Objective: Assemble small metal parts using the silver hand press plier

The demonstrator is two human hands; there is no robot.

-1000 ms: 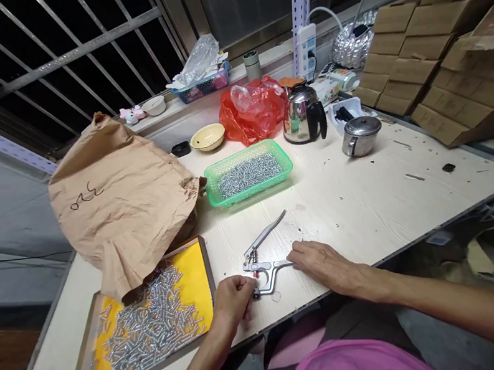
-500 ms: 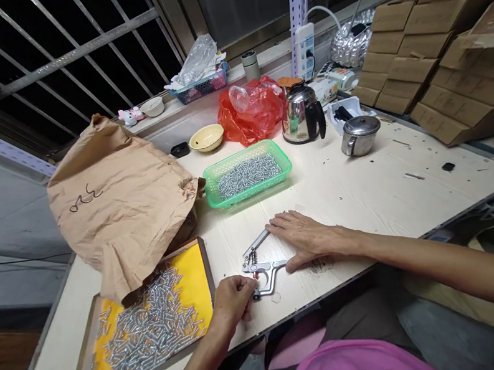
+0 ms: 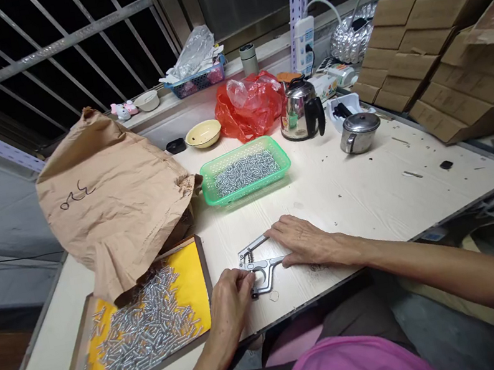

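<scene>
A metal hand press tool lies on the pale wooden table near its front edge. My right hand is wrapped over its two handles, pressing them together. My left hand is closed in a pinch at the tool's jaws; what it pinches is too small to make out. Just left of that hand is a yellow-lined tray with several small metal pins.
A green basket of metal parts sits behind the tool. A crumpled brown paper sack overhangs the tray. A kettle, small pot, red bag, yellow bowl and stacked cardboard boxes stand at the back and right.
My right hand rose from the lower handle onto the upper one and pushed it down, closing the handles together. My left hand stayed at the jaws.
</scene>
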